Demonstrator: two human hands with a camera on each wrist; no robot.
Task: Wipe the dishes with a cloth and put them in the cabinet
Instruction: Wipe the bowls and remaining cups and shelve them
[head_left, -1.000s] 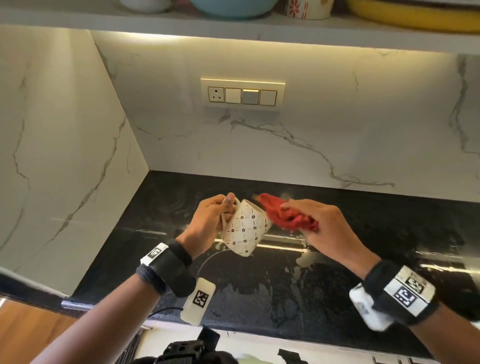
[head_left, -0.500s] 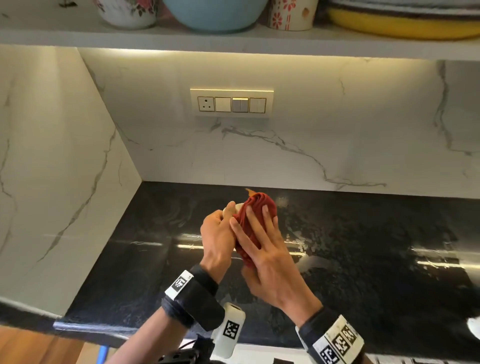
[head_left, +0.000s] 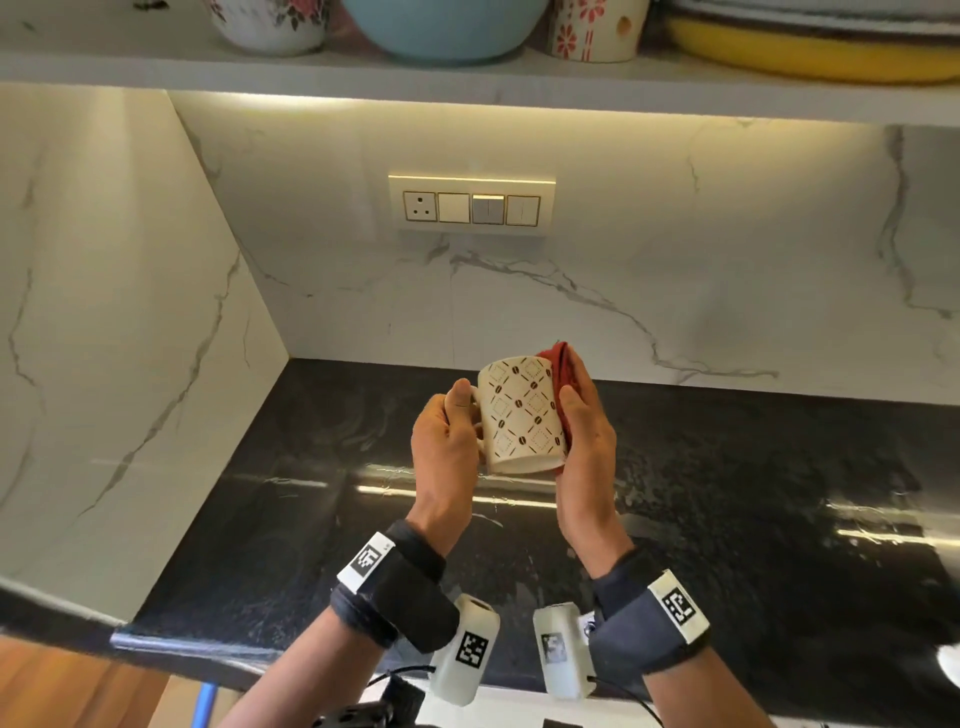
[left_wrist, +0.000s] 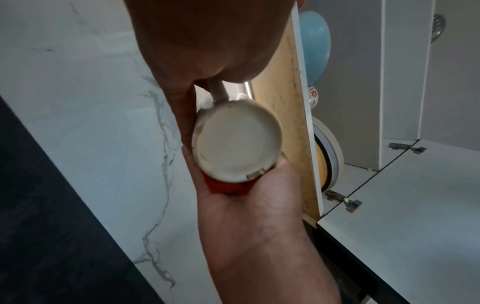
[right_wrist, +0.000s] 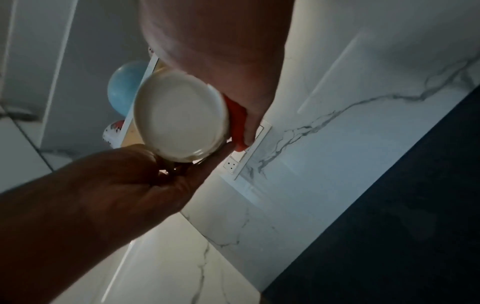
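The left hand (head_left: 447, 436) gripped the handle at the nine o'clock side of the mug (head_left: 519, 415), fingers curled round it. The mug, covered half a second earlier, stood upright and exposed above the countertop (head_left: 727, 493). The cloth (head_left: 560, 364) had shifted to three o'clock, clasped there by the right hand (head_left: 584, 452).

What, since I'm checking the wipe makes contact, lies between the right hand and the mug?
The red cloth, pressed by the right hand against the mug. The head view shows it best; both wrist views show it near the base.
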